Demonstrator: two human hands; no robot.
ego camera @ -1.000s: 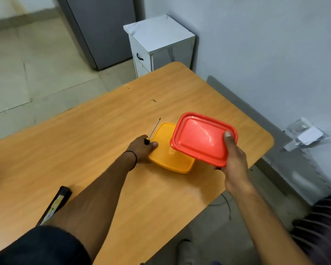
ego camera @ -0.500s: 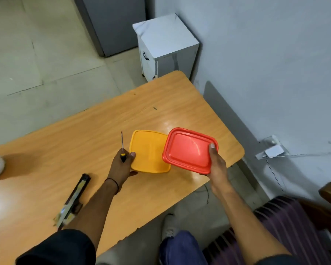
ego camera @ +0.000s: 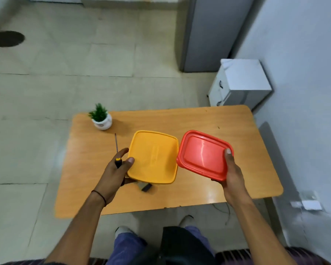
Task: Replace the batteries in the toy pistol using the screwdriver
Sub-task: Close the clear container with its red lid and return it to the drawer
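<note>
Just raised off surface [ego camera: 180, 119]: yellow box [ego camera: 153, 156], gripped alongside screwdriver [ego camera: 118, 163] by left hand [ego camera: 115, 173]; right hand [ego camera: 231, 173] gripping red box [ego camera: 203, 153]. Setup only.

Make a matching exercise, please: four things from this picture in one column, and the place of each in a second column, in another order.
1. plant
2. red box
3. yellow box
4. white cabinet

A. in the right hand
B. on the floor beyond the table
C. in the left hand, with the screwdriver
D. on the table, far left corner

Pairs: 1-D, 2-A, 3-C, 4-B
</note>
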